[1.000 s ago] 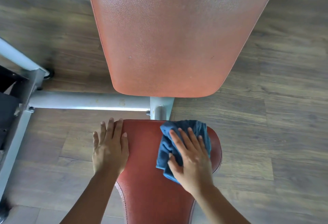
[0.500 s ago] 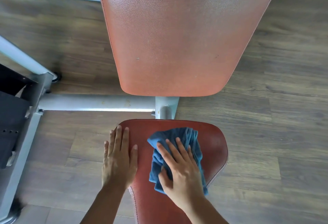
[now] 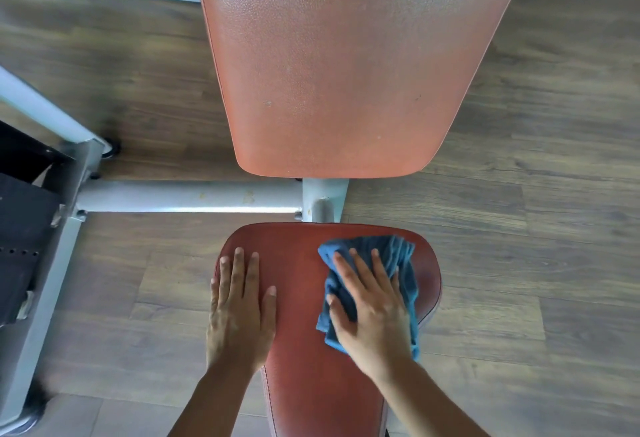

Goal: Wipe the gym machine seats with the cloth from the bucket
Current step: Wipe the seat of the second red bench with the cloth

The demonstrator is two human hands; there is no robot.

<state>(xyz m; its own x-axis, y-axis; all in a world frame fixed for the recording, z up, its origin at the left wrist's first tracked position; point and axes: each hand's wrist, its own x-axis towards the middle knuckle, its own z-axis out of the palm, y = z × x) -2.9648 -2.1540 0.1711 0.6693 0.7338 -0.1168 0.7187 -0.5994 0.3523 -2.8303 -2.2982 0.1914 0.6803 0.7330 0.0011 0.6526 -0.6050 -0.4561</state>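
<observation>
A red padded seat of a gym machine lies below me, with its larger red back pad just beyond. A crumpled blue cloth lies on the right half of the seat. My right hand presses flat on the cloth with straight, spread fingers. My left hand rests flat on the seat's left edge, fingers straight, holding nothing. The bucket is out of view.
A grey metal frame tube runs left from the post between seat and back pad to an upright frame with black weight plates. Wood-look floor surrounds the machine.
My right hand slid the cloth to the left over the seat, then back to the right side. My left hand stayed flat on the seat's left edge.
</observation>
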